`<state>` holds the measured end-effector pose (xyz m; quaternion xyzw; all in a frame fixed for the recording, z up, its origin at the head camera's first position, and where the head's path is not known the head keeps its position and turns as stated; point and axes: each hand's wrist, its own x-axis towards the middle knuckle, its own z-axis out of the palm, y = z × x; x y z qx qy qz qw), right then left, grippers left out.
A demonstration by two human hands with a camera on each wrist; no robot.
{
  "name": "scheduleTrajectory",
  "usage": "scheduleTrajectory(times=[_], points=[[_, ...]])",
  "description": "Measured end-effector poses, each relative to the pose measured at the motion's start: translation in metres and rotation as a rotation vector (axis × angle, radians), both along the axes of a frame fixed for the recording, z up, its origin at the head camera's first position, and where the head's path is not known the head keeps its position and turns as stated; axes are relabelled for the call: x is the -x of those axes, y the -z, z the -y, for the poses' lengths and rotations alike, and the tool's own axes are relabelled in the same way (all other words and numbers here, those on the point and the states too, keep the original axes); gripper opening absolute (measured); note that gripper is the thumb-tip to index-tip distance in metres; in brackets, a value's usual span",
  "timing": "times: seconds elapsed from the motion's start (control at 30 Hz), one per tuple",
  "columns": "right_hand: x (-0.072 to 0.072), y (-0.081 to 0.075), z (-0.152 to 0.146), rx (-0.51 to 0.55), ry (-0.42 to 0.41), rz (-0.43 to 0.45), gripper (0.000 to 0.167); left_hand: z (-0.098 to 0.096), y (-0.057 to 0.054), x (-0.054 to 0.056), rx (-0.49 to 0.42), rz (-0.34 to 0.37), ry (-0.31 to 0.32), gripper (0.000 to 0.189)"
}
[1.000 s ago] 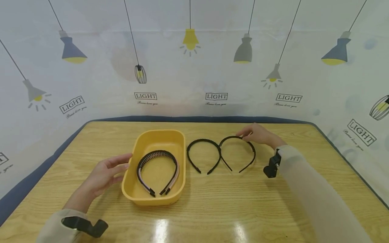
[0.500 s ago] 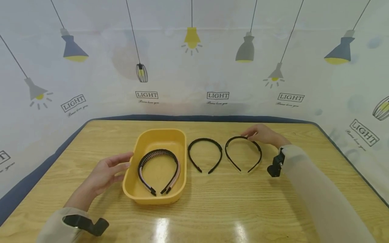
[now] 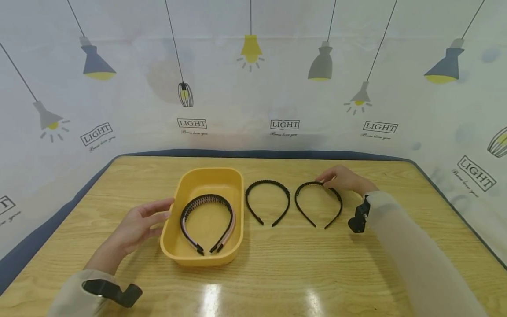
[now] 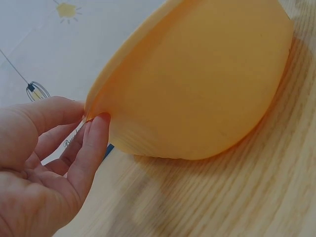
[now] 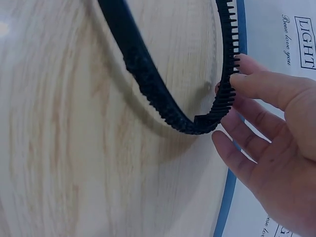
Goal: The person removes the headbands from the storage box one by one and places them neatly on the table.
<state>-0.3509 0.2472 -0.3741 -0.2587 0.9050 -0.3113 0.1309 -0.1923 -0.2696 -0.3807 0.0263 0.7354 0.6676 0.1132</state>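
In the head view my left hand [image 3: 136, 229] is beside the yellow tray [image 3: 168, 244], fingers fairly straight, their tips touching its rim and outer side; the left wrist view shows the tray wall [image 4: 197, 89] close up. Nested in the tray lie several headbands [image 3: 207, 200], a black one on top with pink and purple edges showing. Over at the right, my right hand [image 3: 344, 179] pinches the top of a black toothed headband [image 3: 339, 207] between thumb and fingers, its two ends toward me. Between it and the tray lies another black headband [image 3: 267, 182].
Everything stands on a light wooden table [image 3: 277, 273]. A white curtain [image 3: 237, 97] printed with lamps surrounds its back and sides, with a dark blue border at the table's far edge. Each wrist wears a black camera mount [image 3: 358, 218].
The right hand has moved the headband to the right, so it no longer touches the other black headband, then slightly toward me. The left hand stays at the tray.
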Motion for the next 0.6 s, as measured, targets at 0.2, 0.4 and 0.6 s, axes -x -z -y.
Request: scheduleTrajectory(times=[0.2, 0.4, 0.6], points=[[-0.0012, -0.0007, 0.0022, 0.023, 0.001, 0.033, 0.028, 0.0, -0.0004, 0.0001, -0.008, 0.0, 0.0, 0.055], [-0.0015, -0.0001, 0.0026, 0.014, 0.014, 0.057, 0.028, -0.0007, -0.0016, -0.0005, 0.004, 0.003, -0.004, 0.057], [-0.0005, 0.0021, 0.0018, 0.017, 0.008, 0.053, 0.029, -0.0009, -0.0018, -0.0006, 0.012, 0.004, -0.009, 0.058]])
